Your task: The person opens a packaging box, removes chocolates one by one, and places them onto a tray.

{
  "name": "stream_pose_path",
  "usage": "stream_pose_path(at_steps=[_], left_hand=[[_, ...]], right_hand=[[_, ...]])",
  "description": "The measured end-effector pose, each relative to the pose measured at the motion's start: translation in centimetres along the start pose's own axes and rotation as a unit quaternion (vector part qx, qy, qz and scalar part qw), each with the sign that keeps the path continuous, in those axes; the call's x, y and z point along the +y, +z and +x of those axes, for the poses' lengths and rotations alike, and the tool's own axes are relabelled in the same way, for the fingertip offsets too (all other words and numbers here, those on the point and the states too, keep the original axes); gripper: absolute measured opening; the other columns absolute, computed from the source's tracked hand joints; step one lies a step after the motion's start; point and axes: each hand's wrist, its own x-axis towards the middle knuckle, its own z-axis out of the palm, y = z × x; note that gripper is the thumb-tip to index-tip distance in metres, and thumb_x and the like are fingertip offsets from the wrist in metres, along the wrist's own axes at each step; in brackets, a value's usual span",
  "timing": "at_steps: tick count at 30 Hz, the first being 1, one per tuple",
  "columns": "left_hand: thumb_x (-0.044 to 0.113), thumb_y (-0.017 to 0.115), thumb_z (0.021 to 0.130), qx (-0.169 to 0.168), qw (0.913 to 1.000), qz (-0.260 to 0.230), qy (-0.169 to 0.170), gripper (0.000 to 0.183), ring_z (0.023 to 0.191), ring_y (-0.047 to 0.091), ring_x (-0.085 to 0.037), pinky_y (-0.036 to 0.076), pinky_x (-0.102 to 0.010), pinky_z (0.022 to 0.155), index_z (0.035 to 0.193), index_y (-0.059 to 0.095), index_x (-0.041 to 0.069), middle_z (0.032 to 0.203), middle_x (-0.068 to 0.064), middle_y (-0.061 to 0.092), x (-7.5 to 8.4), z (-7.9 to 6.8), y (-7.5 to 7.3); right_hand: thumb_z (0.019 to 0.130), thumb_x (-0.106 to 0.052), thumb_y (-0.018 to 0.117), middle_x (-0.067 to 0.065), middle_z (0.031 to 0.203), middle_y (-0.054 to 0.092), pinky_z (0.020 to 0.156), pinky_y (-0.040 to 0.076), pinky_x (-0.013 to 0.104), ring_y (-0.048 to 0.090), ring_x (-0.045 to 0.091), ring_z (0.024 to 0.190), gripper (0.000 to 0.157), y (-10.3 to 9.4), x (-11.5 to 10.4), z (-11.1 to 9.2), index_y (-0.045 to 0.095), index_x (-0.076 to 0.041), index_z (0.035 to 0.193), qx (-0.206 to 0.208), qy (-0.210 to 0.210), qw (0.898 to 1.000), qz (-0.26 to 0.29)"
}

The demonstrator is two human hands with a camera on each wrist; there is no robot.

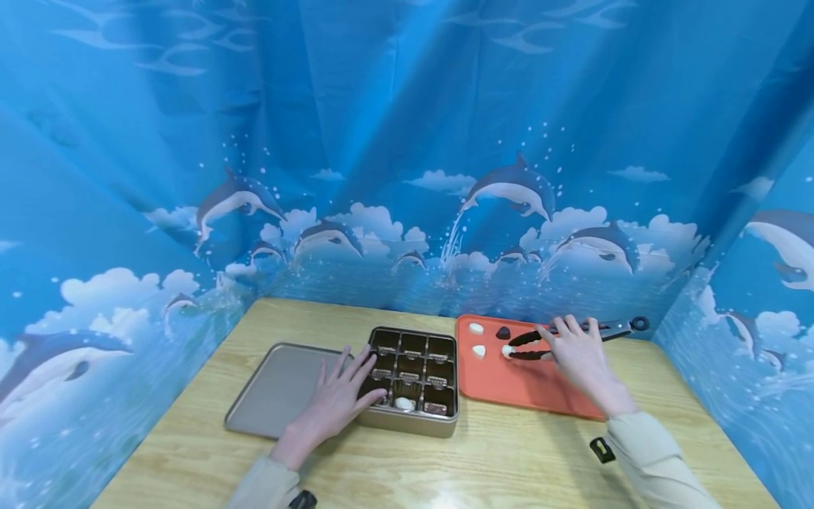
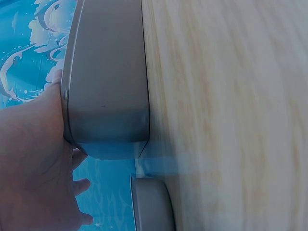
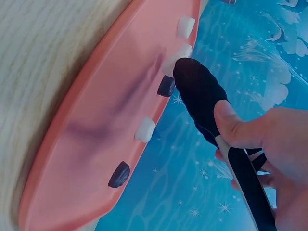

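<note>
My right hand (image 1: 579, 357) grips a pair of tongs (image 1: 525, 338) with black tips and a metal handle. The tips stand on both sides of a small white piece (image 1: 507, 350) on the red-orange tray (image 1: 540, 396); in the right wrist view the tongs hide part of it, so I cannot tell how firmly they touch it. With fingers spread, my left hand (image 1: 333, 403) rests on the left edge of the divided metal box (image 1: 407, 422). Near the box's front row lie a white piece (image 1: 403, 404) and a dark piece (image 1: 435, 408) in separate compartments.
Two other white pieces (image 1: 476, 329) and a dark piece (image 1: 503, 332) show on the tray in the head view; the right wrist view shows another dark piece (image 3: 119, 174). A flat grey metal lid (image 1: 280, 389) lies left of the box. Behind the wooden table hangs a blue dolphin curtain (image 1: 394, 177).
</note>
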Motion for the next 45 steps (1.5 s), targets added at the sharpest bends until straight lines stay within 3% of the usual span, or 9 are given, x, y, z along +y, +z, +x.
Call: stream_pose_path(at_steps=[8,13,16,25,37,45], left_hand=[[0.058,0.048,0.102,0.000,1.0000,-0.010,0.000,0.074,0.155,0.007,-0.039,0.005,-0.074,0.117,0.157,0.037,0.010,0.168,-0.006,0.017,0.0,-0.1,0.0],[0.058,0.047,0.102,0.002,1.0000,-0.009,0.000,0.074,0.155,0.006,-0.039,0.005,-0.074,0.117,0.157,0.036,0.010,0.168,-0.007,0.017,0.0,0.1,0.0],[0.057,0.048,0.102,0.000,1.0000,-0.009,0.001,0.074,0.155,0.006,-0.039,0.006,-0.074,0.117,0.157,0.036,0.010,0.168,-0.007,0.017,-0.1,0.0,0.0],[0.057,0.049,0.102,0.003,0.9999,-0.011,0.002,0.074,0.155,0.007,-0.039,0.006,-0.074,0.117,0.157,0.036,0.010,0.168,-0.006,0.017,-0.2,0.1,0.1],[0.057,0.050,0.101,0.001,0.9999,-0.011,0.002,0.076,0.155,0.007,-0.039,0.006,-0.074,0.117,0.158,0.033,0.009,0.168,-0.006,0.016,0.0,0.0,0.0],[0.057,0.051,0.100,-0.002,0.9999,-0.015,0.006,0.079,0.155,0.008,-0.039,0.007,-0.074,0.117,0.159,0.032,0.009,0.169,-0.006,0.016,-0.3,0.0,0.1]], right_hand=[[0.083,-0.033,0.083,0.016,0.108,0.064,0.082,0.036,0.057,0.051,0.034,0.101,0.053,0.6,-0.3,0.4,0.070,-0.013,0.131,-0.009,-0.007,1.000,0.009],[0.086,-0.026,0.082,0.019,0.115,0.061,0.087,0.036,0.064,0.050,0.039,0.109,0.055,0.8,-0.3,0.4,0.065,-0.011,0.136,-0.020,0.017,0.999,0.024],[0.087,-0.020,0.080,0.020,0.117,0.060,0.087,0.036,0.067,0.049,0.041,0.111,0.054,0.9,-0.2,0.2,0.063,-0.011,0.138,0.006,0.030,0.999,0.029],[0.085,-0.029,0.082,0.018,0.117,0.060,0.086,0.038,0.064,0.051,0.040,0.108,0.061,-0.6,-1.4,0.6,0.061,-0.013,0.141,0.095,0.011,0.995,0.031],[0.083,-0.036,0.084,0.014,0.121,0.060,0.091,0.041,0.060,0.051,0.036,0.111,0.067,-3.3,-4.6,2.0,0.059,-0.018,0.143,0.106,-0.015,0.994,0.015],[0.086,-0.040,0.080,0.013,0.123,0.061,0.088,0.043,0.059,0.053,0.035,0.113,0.066,-3.9,-7.2,2.5,0.058,-0.019,0.145,0.118,-0.059,0.991,0.029]])
